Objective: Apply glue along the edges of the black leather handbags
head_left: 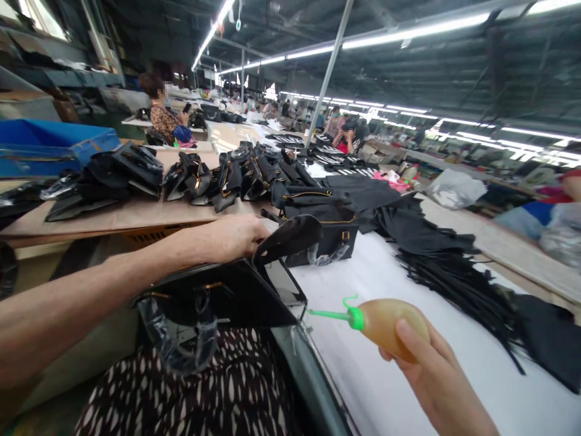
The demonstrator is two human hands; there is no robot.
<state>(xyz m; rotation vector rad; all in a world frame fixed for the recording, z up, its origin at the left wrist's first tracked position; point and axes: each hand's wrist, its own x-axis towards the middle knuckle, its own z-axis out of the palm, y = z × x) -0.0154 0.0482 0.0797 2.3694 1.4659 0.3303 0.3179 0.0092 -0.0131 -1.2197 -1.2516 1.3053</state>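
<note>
My right hand (422, 348) is wrapped round a squeeze bottle (390, 324) of amber liquid. Its thin green nozzle points left, its tip near the lower corner of a black handbag (245, 297). That bag lies on its side over my lap and the table edge, with plastic-wrapped handles (206, 327) hanging down. At the bag's upper end, my left hand (242, 236) grips it beside a raised black flap (290, 236); the fingertips are partly hidden there. Just beyond, another black handbag (324, 233) with gold zip and wrapped handle stands on the white table.
Several black bags (245, 175) crowd the back of the table (376, 266). Black strips and cut pieces (458, 272) lie along its right side. A blue bin (54, 145) sits at far left. A slanted metal pole (329, 72) rises behind the bags. Other people sit further back.
</note>
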